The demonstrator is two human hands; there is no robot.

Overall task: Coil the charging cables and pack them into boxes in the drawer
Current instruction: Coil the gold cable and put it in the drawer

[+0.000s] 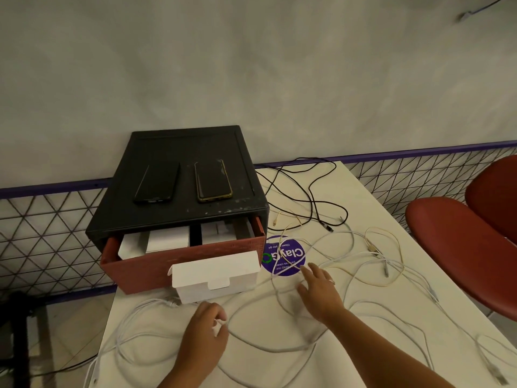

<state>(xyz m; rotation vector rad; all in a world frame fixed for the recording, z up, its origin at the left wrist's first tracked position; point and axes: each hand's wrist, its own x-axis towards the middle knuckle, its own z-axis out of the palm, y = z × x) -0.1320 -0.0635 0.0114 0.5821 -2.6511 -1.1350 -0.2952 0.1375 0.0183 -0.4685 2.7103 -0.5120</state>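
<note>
Head view, bench (349,191) against a wall.

- Left hand (207,331): fingers curled in, clamped on a white cable end (221,324). Judged to be anchoring the plug so winding has a fixed start.
- Right hand (319,289): fingers straight and slightly apart, holding nothing. It is stretched out low over the loose cables (372,247) near the purple sticker (282,256). Cannot tell if the tips touch a strand. Likely going for the run of the cable the left hand holds, to draw it in.
- The loose cables are pale, uncoiled and crossing each other over the near and right part of the bench. A black cable (312,204) lies apart at the back.
- The red drawer (190,261) is pulled out of the black cabinet (179,147), so it is open for packing. White boxes (167,239) already sit inside.
- One white box (215,278) sits on the bench just in front of the drawer with its lid flap up. Probably staged there to take the next coil.
- Two phones (156,182) lie flat on the cabinet top, out of the way.
- Red chairs (458,242) at right.

Task stage: early, with no coil formed in view. Risk: the crossed strands may snag when pulled.
</note>
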